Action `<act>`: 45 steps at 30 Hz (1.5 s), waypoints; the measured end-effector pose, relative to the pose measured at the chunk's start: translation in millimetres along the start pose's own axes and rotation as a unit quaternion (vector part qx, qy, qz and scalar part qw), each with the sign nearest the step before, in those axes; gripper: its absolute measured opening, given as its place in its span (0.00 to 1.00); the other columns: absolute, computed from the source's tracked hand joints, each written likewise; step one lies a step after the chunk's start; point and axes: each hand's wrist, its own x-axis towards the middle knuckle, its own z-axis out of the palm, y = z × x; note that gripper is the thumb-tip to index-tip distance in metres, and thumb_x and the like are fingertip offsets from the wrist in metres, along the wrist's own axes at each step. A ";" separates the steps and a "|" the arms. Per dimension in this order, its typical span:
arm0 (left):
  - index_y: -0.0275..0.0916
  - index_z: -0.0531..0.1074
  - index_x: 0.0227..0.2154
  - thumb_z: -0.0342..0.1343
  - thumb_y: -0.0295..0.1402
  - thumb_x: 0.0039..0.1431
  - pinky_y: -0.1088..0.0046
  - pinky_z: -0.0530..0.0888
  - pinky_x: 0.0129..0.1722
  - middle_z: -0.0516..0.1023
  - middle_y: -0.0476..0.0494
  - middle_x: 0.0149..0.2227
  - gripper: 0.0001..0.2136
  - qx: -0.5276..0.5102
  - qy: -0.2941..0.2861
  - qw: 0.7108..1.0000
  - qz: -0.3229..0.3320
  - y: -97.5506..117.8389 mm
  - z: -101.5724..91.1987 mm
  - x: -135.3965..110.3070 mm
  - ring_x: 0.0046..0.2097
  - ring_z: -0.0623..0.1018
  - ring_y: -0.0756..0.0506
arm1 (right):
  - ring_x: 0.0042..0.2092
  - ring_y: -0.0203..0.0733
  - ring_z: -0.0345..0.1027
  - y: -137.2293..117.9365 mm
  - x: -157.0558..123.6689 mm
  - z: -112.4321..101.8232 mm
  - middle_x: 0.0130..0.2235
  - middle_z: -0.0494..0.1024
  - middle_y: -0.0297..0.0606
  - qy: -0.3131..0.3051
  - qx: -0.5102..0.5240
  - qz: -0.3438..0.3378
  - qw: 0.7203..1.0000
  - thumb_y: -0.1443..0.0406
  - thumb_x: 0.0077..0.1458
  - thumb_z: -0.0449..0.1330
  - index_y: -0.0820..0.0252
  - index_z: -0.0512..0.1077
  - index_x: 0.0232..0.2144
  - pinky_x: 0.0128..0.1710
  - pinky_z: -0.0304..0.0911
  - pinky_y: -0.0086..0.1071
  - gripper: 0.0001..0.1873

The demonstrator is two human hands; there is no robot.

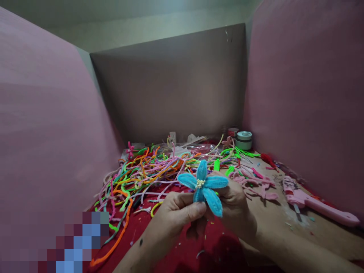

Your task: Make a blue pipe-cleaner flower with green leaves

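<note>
A blue pipe-cleaner flower (212, 182) with five petals and a cluster of pale yellow stamens at its centre faces me, held up over the table. My left hand (178, 212) pinches it from below, the thumb pressed by the lower petal. Behind the right-hand petals, my right hand (236, 208) is closed around the flower's back; its fingertips are partly hidden by the petals. The stem, if there is one, does not show.
A tangle of many-coloured pipe cleaners (153, 167) covers the left and back of the red cloth (165, 250). On the right lie pink pipe-cleaner pieces (267, 189) and a pink glue gun (321, 206). A pale green jar (243, 140) stands behind. Pink panels (307, 94) flank the table.
</note>
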 end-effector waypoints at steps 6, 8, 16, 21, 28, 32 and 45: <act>0.35 0.70 0.26 0.52 0.45 0.53 0.78 0.62 0.22 0.67 0.49 0.21 0.16 0.165 0.138 0.973 0.087 11.8 -6.9 -6.9 0.23 0.66 0.53 | 0.28 0.36 0.59 2.6 4.5 -3.1 0.24 0.67 0.33 0.010 -0.057 -0.049 0.997 0.69 0.50 0.58 0.57 0.67 0.21 0.30 0.60 0.32 0.08; 0.38 0.68 0.27 0.54 0.41 0.53 0.77 0.64 0.24 0.67 0.50 0.23 0.10 0.257 0.246 0.915 0.190 15.1 -3.7 -12.4 0.25 0.67 0.52 | 0.28 0.36 0.58 3.2 5.5 -2.9 0.24 0.66 0.33 0.010 -0.074 -0.044 0.996 0.69 0.51 0.56 0.57 0.66 0.21 0.30 0.59 0.31 0.09; 0.34 0.72 0.35 0.55 0.21 0.51 0.65 0.66 0.39 0.71 0.40 0.35 0.08 0.648 0.290 0.529 0.465 10.9 16.3 -10.3 0.39 0.68 0.44 | 0.25 0.36 0.56 -12.3 12.5 -2.9 0.21 0.64 0.32 0.021 -0.146 -0.093 0.985 0.70 0.51 0.54 0.58 0.64 0.19 0.25 0.54 0.30 0.11; 0.32 0.73 0.35 0.53 0.24 0.52 0.59 0.64 0.42 0.73 0.37 0.37 0.08 0.707 0.264 0.462 0.465 6.5 21.4 -5.2 0.41 0.68 0.41 | 0.25 0.35 0.55 -11.4 9.6 -3.5 0.21 0.64 0.33 0.015 -0.155 -0.092 0.983 0.70 0.52 0.54 0.59 0.64 0.19 0.26 0.53 0.31 0.11; 0.32 0.73 0.34 0.45 0.23 0.56 0.58 0.65 0.42 0.73 0.35 0.37 0.11 0.747 0.255 0.405 0.462 4.7 25.7 -5.1 0.41 0.68 0.40 | 0.25 0.35 0.55 -5.2 6.9 -4.3 0.21 0.64 0.33 0.028 -0.156 -0.080 0.984 0.67 0.52 0.55 0.58 0.63 0.20 0.25 0.54 0.30 0.10; 0.31 0.71 0.39 0.47 0.23 0.55 0.60 0.67 0.42 0.72 0.35 0.38 0.11 0.749 0.233 0.425 0.451 6.8 20.5 -8.7 0.42 0.68 0.40 | 0.25 0.35 0.56 -4.9 8.7 -4.6 0.22 0.67 0.34 0.025 -0.146 -0.085 0.985 0.68 0.52 0.55 0.59 0.66 0.22 0.26 0.55 0.30 0.08; 0.28 0.71 0.43 0.42 0.21 0.57 0.60 0.62 0.49 0.73 0.37 0.38 0.16 0.718 0.176 0.446 0.504 -4.9 18.5 -14.1 0.45 0.68 0.41 | 0.25 0.35 0.56 -1.7 3.8 -3.8 0.22 0.66 0.33 0.006 -0.104 -0.017 0.994 0.66 0.51 0.55 0.59 0.68 0.23 0.26 0.57 0.30 0.07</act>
